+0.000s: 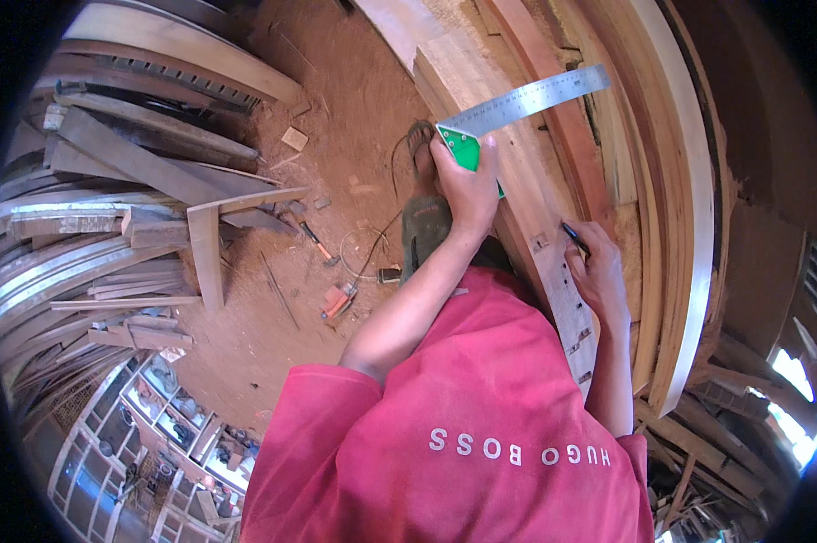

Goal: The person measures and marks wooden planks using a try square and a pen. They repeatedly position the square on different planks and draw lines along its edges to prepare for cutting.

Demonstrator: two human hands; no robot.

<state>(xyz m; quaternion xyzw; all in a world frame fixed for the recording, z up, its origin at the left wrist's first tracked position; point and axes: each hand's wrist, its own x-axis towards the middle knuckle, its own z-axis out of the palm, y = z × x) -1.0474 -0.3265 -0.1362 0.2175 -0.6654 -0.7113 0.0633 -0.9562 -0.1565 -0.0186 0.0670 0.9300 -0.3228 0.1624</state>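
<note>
My left hand [470, 185] is closed round the green stock of a try square [463, 149]. Its metal ruler blade [539, 96] reaches to the right across a long wooden beam [517, 172] and the boards beside it. In my right hand [600, 276] is a dark pen [575, 238], its tip close to the beam's surface. Near the pen tip the beam bears a small marked or cut spot [539, 242]. Several dark notches show farther down the same beam, toward my body.
More long boards [666, 181] lie side by side to the right of the beam. Stacked timber [109, 235] fills the left side. On the dusty floor lie a hammer [320, 244], an orange power tool [339, 300] and a cable. A rack of framed shelves [168, 407] stands at lower left.
</note>
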